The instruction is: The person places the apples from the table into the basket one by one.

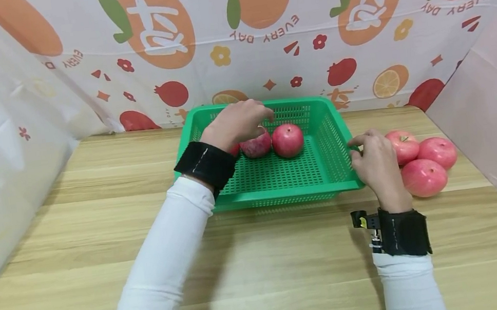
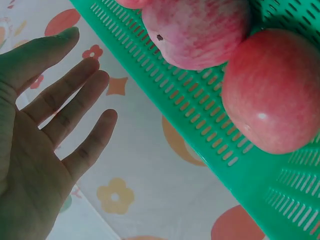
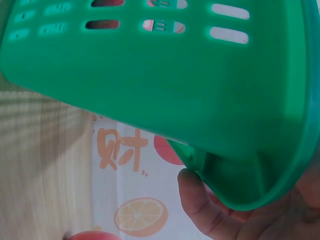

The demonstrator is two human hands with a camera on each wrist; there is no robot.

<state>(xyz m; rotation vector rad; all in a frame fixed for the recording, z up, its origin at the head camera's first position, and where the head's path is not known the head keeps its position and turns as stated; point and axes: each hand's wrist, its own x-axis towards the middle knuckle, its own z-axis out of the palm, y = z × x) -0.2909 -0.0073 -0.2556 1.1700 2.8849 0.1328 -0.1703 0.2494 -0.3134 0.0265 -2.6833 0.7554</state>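
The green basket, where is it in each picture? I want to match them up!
Head: the green basket is in the middle, on the table.
Left wrist: the green basket slants across the upper right.
Right wrist: the green basket fills most of the top and right.
Shared landmark: the fruit-print cloth, behind the basket in head, left and bottom in left wrist, bottom middle in right wrist.

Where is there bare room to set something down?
The table is bare left of the green basket and in front, between the forearms; inside, so is the floor right of its apples. Crowded: right of the basket, with the right hand and three loose apples; its back left, under the left hand.
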